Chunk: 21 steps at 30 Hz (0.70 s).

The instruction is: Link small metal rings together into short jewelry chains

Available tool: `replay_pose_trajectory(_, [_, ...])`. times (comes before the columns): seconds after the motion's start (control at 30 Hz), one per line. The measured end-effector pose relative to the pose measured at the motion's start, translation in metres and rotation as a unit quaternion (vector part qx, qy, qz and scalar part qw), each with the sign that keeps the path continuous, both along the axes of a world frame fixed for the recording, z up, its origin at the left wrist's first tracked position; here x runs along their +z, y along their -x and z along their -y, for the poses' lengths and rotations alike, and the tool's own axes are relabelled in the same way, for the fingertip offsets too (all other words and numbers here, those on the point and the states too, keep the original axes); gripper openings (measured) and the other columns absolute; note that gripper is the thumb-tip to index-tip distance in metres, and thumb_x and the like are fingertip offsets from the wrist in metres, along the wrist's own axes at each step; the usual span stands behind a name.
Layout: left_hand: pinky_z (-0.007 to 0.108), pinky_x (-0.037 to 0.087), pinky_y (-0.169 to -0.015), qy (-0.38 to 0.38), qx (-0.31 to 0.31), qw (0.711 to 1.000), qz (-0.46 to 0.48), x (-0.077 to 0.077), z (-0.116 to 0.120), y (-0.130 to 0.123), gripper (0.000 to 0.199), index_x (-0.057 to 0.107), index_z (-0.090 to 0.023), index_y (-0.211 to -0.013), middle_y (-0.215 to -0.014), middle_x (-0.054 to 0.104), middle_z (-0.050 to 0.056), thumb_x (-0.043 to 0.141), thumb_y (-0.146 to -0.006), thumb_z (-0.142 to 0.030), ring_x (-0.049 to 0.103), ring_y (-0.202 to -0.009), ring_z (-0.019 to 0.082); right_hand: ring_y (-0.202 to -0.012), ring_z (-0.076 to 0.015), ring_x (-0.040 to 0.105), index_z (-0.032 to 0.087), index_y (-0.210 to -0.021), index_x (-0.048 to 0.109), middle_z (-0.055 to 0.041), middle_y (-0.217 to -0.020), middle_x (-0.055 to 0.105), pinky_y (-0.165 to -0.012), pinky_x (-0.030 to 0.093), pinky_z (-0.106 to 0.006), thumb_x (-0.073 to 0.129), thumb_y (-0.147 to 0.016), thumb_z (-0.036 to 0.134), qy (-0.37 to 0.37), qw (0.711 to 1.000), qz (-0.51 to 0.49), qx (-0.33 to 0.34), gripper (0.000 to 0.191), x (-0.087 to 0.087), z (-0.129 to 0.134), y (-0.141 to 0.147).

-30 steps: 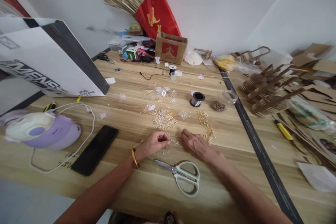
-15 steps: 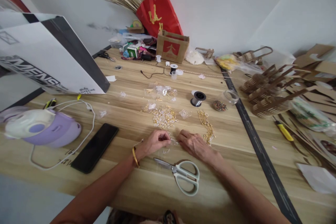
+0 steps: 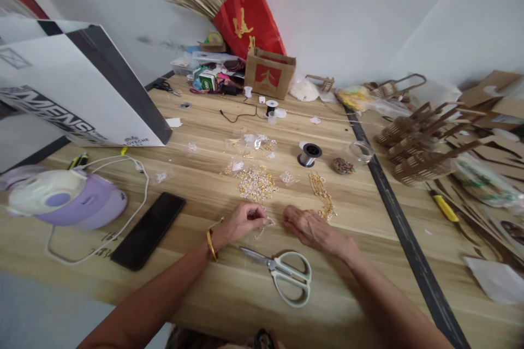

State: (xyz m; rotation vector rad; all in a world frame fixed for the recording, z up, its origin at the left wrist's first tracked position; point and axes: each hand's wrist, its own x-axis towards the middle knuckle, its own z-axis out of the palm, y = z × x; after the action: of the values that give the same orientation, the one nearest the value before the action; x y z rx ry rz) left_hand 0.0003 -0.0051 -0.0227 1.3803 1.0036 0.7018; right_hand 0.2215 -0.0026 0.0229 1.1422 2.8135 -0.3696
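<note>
My left hand [image 3: 246,219], with a gold bangle at the wrist, pinches a small strand of clear and silvery beads [image 3: 260,233] that dangles from its fingertips over the table. A short way to the right, my right hand [image 3: 308,227] is closed with its fingers curled together; what it holds, if anything, is hidden. Just beyond both hands lies a heap of gold and clear beads [image 3: 257,183]. Gold chains [image 3: 323,196] lie beyond my right hand. Nearer to me rest white-handled scissors [image 3: 282,272], blades pointing left.
A spool of clear line [image 3: 309,154] stands behind the beads, beside a dish of dark beads [image 3: 343,165]. On the left are a black phone [image 3: 149,230], a purple and white device [image 3: 69,202] and a large box [image 3: 82,87]. Small woven baskets [image 3: 421,147] stand at right.
My right hand has moved slightly right, away from the left. The beaded strand, earlier reaching toward the right fingers, now hangs by the left fingertips. My left hand has stayed put.
</note>
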Motion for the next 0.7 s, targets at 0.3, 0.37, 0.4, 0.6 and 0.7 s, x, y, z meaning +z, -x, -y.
replay_pose_trajectory(0.3, [0.023, 0.044, -0.057, 0.034, 0.019, 0.999, 0.033, 0.0017, 0.0006, -0.003, 0.032, 0.059, -0.011, -0.07, -0.065, 0.062, 0.002, 0.072, -0.067, -0.039, 0.054, -0.056, 0.01, -0.067, -0.013, 0.056, 0.017, -0.088, 0.056, -0.0032, -0.081, 0.062, -0.059, 0.035, -0.022, 0.041, -0.093, 0.017, 0.066, 0.991, -0.113, -0.026, 0.015, 0.0094, 0.0012, -0.0004])
replay_pose_trajectory(0.37, [0.023, 0.045, -0.057, 0.045, 0.02, 0.997, 0.053, 0.0017, 0.0011, -0.0042, 0.034, 0.058, -0.011, -0.071, -0.067, 0.063, 0.003, 0.073, -0.066, -0.041, 0.056, -0.056, 0.01, -0.071, -0.0133, 0.057, 0.017, -0.087, 0.057, -0.0041, -0.084, 0.061, -0.061, 0.036, -0.022, 0.042, -0.093, 0.017, 0.059, 0.991, -0.116, -0.022, 0.017, 0.0092, 0.001, -0.0005])
replay_pose_trajectory(0.4, [0.023, 0.045, -0.057, 0.045, 0.021, 0.997, 0.06, 0.0014, 0.0014, -0.0048, 0.035, 0.057, -0.011, -0.071, -0.066, 0.064, 0.003, 0.073, -0.066, -0.042, 0.056, -0.055, 0.01, -0.072, -0.0134, 0.058, 0.017, -0.086, 0.058, -0.0042, -0.085, 0.061, -0.061, 0.037, -0.022, 0.042, -0.093, 0.017, 0.054, 0.992, -0.112, -0.019, 0.017, 0.0091, 0.0009, -0.0007])
replay_pose_trajectory(0.6, [0.023, 0.045, -0.057, 0.032, 0.025, 0.997, 0.061, -0.0018, 0.0027, -0.0079, 0.033, 0.058, -0.011, -0.072, -0.066, 0.063, 0.002, 0.074, -0.066, -0.039, 0.057, -0.056, 0.01, -0.073, -0.0131, 0.058, 0.017, -0.081, 0.06, -0.0034, -0.083, 0.058, -0.059, 0.035, -0.021, 0.048, -0.091, 0.018, 0.053, 0.996, -0.065, 0.0, 0.016, 0.0101, 0.0005, -0.0015])
replay_pose_trajectory(0.7, [0.023, 0.046, -0.058, 0.027, 0.024, 0.998, 0.056, -0.0019, 0.0027, -0.0089, 0.03, 0.058, -0.011, -0.072, -0.065, 0.063, 0.002, 0.073, -0.067, -0.036, 0.057, -0.057, 0.01, -0.073, -0.013, 0.056, 0.017, -0.078, 0.061, -0.0031, -0.08, 0.056, -0.058, 0.033, -0.021, 0.051, -0.09, 0.018, 0.048, 0.998, -0.047, 0.018, 0.015, 0.0108, 0.0008, -0.0023])
